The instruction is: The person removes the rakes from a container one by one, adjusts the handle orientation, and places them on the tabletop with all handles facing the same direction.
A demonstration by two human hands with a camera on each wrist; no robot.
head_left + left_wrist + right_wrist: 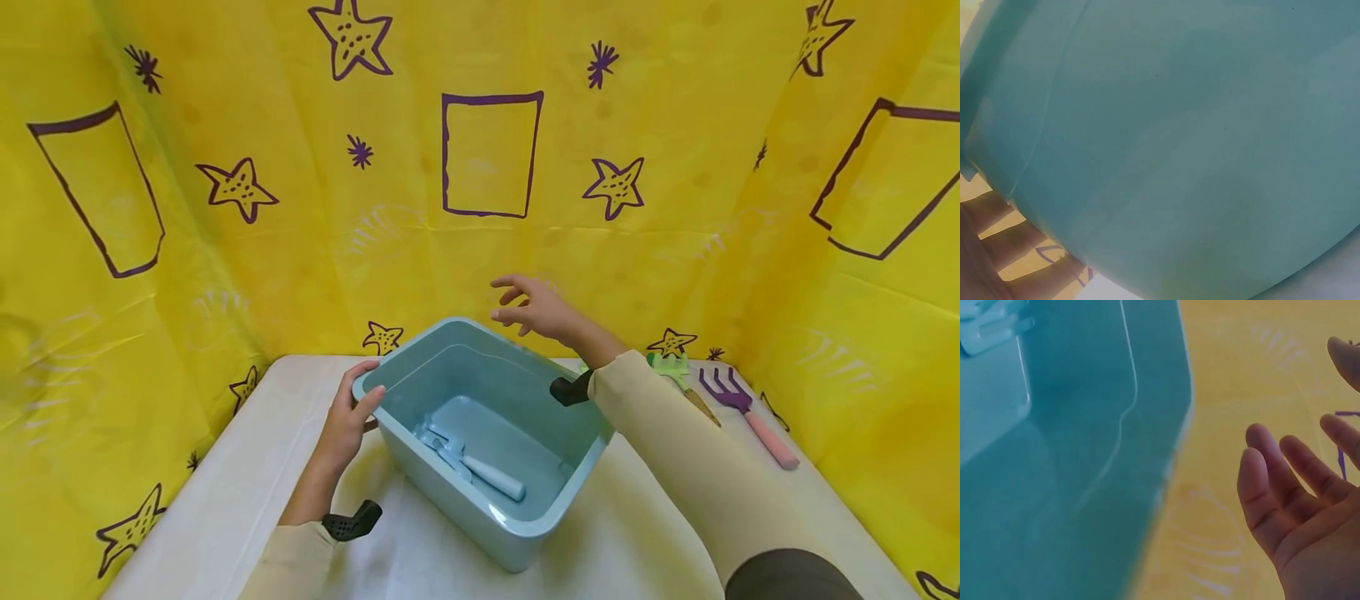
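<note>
Plainly glossy, the blue-green tub (457,510) was between the tabletop's (300,400) left and right edges, pale blue tools (495,479) inside. The left hand (348,421) gripped its rim; the right hand (542,310) had loose fingers.

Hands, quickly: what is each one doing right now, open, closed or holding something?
Left hand: holding the bin by its rim.
Right hand: open, fingers loosely bent, holding nothing.
</note>
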